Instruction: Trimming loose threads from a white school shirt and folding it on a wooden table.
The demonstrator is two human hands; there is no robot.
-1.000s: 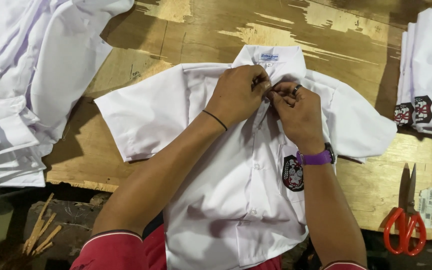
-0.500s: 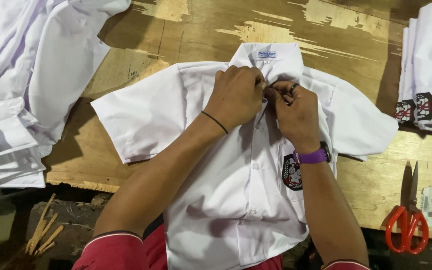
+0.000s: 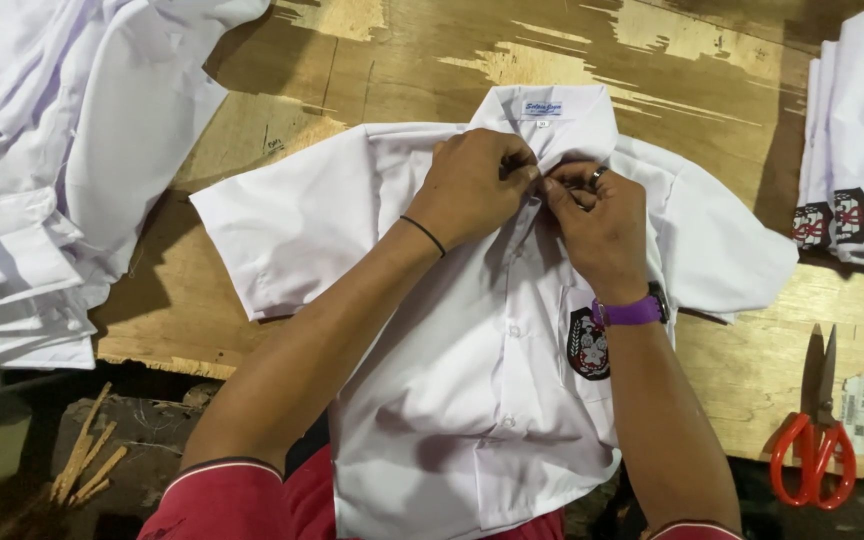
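the white shirt (image 3: pixel 452 400) is laid flat on the plywood table (image 3: pixel 732 100). its collar is pinched shut between the left hand (image 3: pixel 472 185) and right hand (image 3: pixel 597 225).

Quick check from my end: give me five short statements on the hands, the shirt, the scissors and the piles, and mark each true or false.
1. Both hands meet at the shirt just below its collar. True: left hand and right hand pinch the front there.
2. The scissors are in the right hand. False: they lie on the table, to the right of the shirt.
3. The scissors have red handles. True.
4. The shirt hangs from a hanger. False: it lies flat, front up, on the table.
5. The pile of white clothes is at the left only. False: a second stack lies at the right edge.
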